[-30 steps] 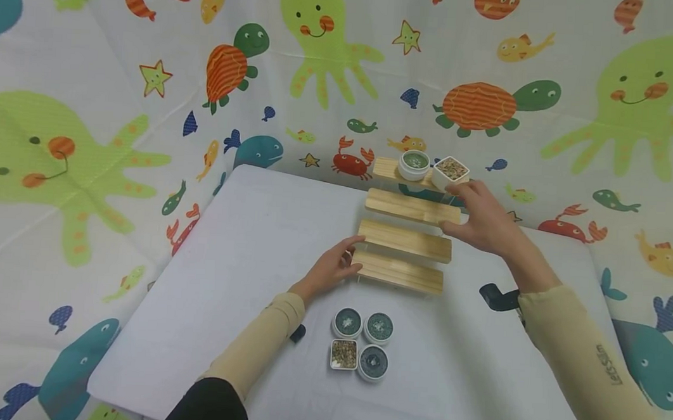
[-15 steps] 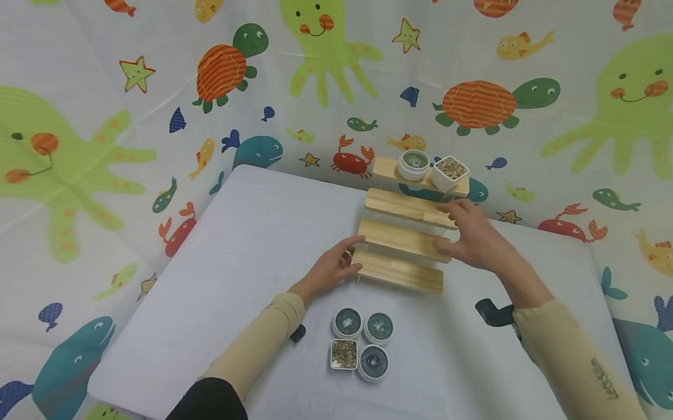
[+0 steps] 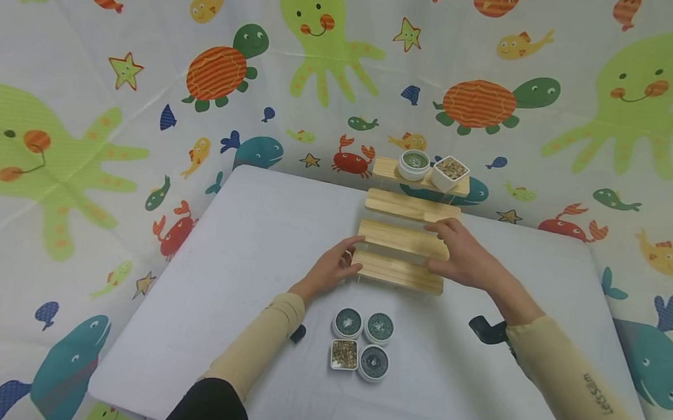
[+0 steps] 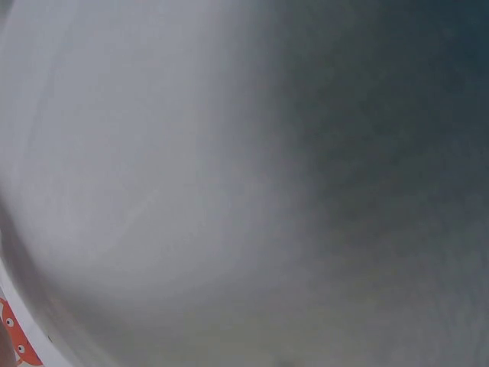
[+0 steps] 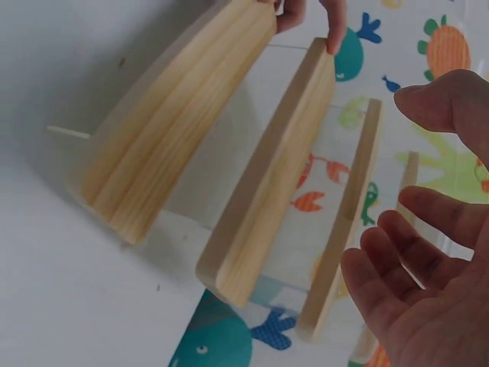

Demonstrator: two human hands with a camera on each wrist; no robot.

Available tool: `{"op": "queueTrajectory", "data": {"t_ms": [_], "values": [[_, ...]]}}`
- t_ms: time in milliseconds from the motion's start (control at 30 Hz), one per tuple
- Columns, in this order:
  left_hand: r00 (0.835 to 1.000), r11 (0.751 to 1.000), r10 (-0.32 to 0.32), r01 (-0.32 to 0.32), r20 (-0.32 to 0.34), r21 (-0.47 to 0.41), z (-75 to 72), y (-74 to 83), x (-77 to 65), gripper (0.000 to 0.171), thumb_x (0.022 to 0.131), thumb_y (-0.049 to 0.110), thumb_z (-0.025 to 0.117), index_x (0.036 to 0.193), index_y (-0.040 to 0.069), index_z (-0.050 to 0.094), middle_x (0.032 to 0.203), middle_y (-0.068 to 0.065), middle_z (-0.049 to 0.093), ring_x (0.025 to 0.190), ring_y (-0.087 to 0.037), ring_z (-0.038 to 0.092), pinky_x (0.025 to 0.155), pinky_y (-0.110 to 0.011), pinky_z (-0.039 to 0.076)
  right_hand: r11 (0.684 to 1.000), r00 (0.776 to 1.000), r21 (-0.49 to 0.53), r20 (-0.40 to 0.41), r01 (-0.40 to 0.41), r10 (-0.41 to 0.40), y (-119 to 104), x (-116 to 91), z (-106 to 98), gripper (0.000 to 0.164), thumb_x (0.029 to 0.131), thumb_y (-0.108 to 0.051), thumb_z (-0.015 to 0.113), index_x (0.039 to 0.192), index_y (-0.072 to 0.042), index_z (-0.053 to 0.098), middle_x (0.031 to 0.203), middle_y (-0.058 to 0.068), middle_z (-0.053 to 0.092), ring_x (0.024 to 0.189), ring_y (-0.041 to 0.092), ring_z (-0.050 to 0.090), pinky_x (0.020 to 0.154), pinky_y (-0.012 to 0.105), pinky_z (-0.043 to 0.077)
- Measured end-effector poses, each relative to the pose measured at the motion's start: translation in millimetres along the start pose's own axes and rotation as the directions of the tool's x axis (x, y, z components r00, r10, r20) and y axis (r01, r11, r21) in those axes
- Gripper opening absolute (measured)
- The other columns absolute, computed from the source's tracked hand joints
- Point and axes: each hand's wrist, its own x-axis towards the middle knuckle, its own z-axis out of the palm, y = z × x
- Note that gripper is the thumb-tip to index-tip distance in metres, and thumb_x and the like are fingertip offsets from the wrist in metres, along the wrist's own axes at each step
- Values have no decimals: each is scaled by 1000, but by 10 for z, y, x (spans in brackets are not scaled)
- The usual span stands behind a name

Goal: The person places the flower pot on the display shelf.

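A stepped display rack has several pale wooden shelves (image 3: 406,239) on clear supports. My left hand (image 3: 329,270) grips its left end, thumb at the lowest shelf (image 5: 179,115) and index fingertip at the shelf above (image 5: 271,176). My right hand (image 3: 462,254) hovers by the rack's right end, fingers loosely spread and holding nothing; the right wrist view shows its bare palm (image 5: 443,306). On the top shelf stand a round white pot (image 3: 413,166) with a green top and a square white pot (image 3: 450,173) with brownish bits. The left wrist view is mostly blurred white and dark.
Before the rack on the white table (image 3: 244,230) sit a round pot (image 3: 347,323), a second round pot (image 3: 378,327), a dark-topped round pot (image 3: 373,363) and a square gravel-filled pot (image 3: 344,354), close together. A sea-animal printed cloth (image 3: 334,45) hangs behind.
My right hand has let go of the square pot on the top shelf and moved down along the rack's right side. My left hand has stayed in place.
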Motion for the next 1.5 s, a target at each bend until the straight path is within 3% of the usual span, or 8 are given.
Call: {"op": "queueTrajectory", "data": {"t_ms": [400,633,933,1167,1500], "values": [[1000,1000,-5,5,6,3,-8,9,4,63,89,31,60,141,38,25,105,1,53,85,-9,54,73,-22,46,997,997,16,13,74,-74,-66,-74,237,59,75,-18,69,125,3,48,123,17,43,109,30,47,91,47,43],[1000,1000,-2,2,-1,1,-3,7,5,63,88,29,61,140,36,26,105,-1,53,84,-10,54,73,-23,46,997,997,29,44,69,-70,-93,-104,400,60,74,-20,71,126,-1,48,125,16,44,114,29,44,94,48,42],[1000,1000,17,-17,-19,-3,10,-1,11,62,88,28,61,140,34,28,104,-1,54,84,-11,55,72,-23,46,990,989,43,46,135,-137,-99,-159,564,61,73,-20,70,127,-2,48,120,13,47,105,26,50,86,43,45],[1000,1000,10,-10,-10,0,5,20,0,62,88,29,61,141,34,27,105,-2,54,85,-12,55,73,-24,47,983,982,29,58,181,-182,-93,-200,663,61,72,-21,73,125,-3,49,123,13,46,108,26,47,88,44,44],[1000,1000,22,-22,-20,12,12,23,-1,63,88,27,62,141,33,28,104,-3,55,84,-12,56,74,-25,48,979,976,36,86,200,-202,-113,-249,751,62,71,-22,74,124,-2,50,119,12,48,101,22,49,83,40,45]]}}
